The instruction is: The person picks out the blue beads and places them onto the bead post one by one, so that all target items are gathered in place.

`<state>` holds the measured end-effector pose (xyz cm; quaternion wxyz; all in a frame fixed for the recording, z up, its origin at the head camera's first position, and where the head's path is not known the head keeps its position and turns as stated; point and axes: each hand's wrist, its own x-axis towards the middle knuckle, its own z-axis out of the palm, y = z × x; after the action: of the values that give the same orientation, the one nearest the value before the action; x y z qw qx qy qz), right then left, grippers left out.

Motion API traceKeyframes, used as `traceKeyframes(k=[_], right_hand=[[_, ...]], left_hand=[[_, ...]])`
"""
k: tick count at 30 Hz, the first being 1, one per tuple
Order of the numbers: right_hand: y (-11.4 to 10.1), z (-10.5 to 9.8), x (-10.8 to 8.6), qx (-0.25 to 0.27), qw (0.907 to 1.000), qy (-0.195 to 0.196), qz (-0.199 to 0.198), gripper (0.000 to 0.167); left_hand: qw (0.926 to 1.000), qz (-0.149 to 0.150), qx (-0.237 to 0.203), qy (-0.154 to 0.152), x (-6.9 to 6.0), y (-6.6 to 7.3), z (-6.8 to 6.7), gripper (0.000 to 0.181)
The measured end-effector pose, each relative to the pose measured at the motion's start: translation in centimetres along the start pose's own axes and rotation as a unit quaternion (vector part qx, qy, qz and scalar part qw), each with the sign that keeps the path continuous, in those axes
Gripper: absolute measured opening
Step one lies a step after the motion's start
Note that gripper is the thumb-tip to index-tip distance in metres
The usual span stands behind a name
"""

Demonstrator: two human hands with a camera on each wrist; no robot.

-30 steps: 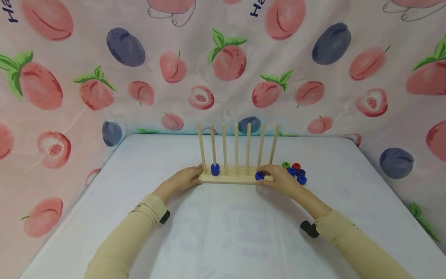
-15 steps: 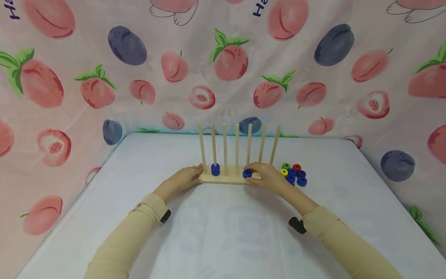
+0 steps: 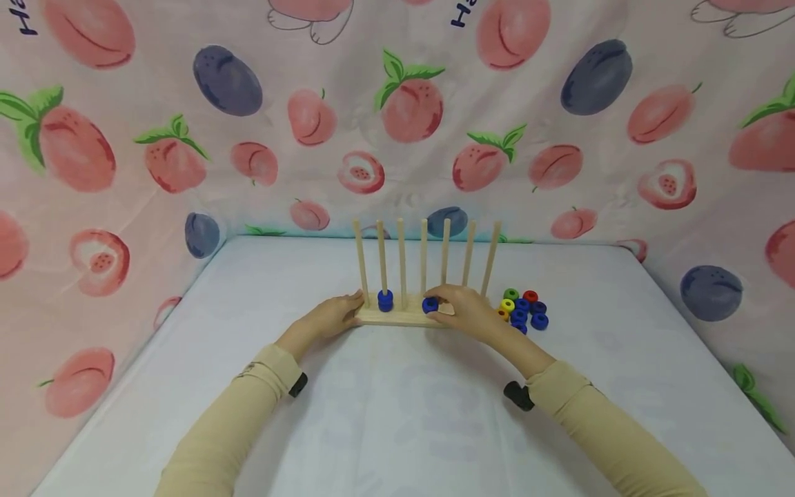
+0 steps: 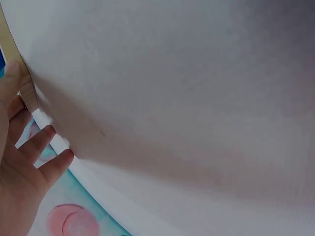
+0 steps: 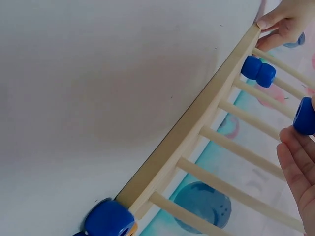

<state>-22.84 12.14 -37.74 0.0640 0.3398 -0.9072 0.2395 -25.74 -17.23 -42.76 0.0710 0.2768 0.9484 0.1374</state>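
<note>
A wooden peg rack point(image 3: 397, 318) with several upright pegs stands on the white table. My left hand point(image 3: 328, 317) grips the left end of its base, thumb at the front; the left wrist view shows the other fingers point(image 4: 58, 166) spread behind. Two blue beads point(image 3: 385, 301) are stacked on the second peg from the left. My right hand point(image 3: 467, 314) pinches another blue bead point(image 3: 430, 305) between thumb and fingers, in front of the middle pegs. In the right wrist view this bead point(image 5: 305, 118) is off the pegs, at the fingertips. The hand hides part of the base's right side.
Right of the rack lies a loose cluster of beads: a green bead point(image 3: 511, 295), a red bead point(image 3: 530, 297), a yellow bead point(image 3: 507, 305), an orange bead point(image 3: 502, 315) and several blue ones point(image 3: 540, 321). A fruit-patterned cloth point(image 3: 397, 179) rises behind the table.
My right hand has moved left along the rack with the blue bead, from the right-hand pegs to the middle, uncovering the yellow and orange beads. The left hand stays at the base.
</note>
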Motion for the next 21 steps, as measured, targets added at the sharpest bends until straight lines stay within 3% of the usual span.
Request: traceKeyframes(k=[11,21], right_hand=[[-0.5,0.7,0.9,0.047,0.9974,0.043,-0.034,0.035],[-1.5,0.8,1.9,0.034,0.9951,0.073,-0.057,0.035]], left_hand=[[1.0000,-0.005,-0.003,-0.002,0.1,0.4,0.0,0.059],[0.9999,-0.014,0.001,0.000,0.0,0.4,-0.1,0.058]])
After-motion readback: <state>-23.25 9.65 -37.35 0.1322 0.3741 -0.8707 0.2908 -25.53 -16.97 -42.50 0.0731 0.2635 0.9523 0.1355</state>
